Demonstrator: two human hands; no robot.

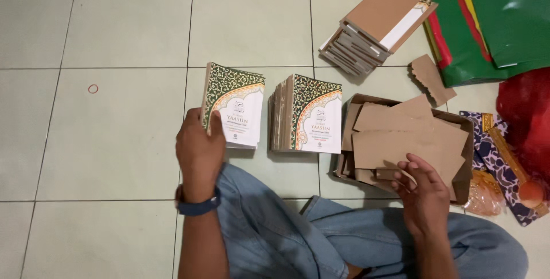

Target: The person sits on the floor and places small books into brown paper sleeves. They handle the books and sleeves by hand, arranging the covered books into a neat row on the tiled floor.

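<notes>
Left hand clamped on the near-left corner of the left booklet stack, green patterned cover up, on the floor tiles. Right hand fingers curled loosely over brown card pieces in the cardboard box, grip unclear. Second booklet stack sits at 3 o'clock of the first. Face-down brown stack at 1 o'clock. Red rubber band at 9 o'clock.

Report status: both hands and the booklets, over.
Left hand gripping green-and-white patterned booklet on the tiled floor. Right hand on brown paper envelopes in cardboard box. Second booklet stack between, untouched.
</notes>
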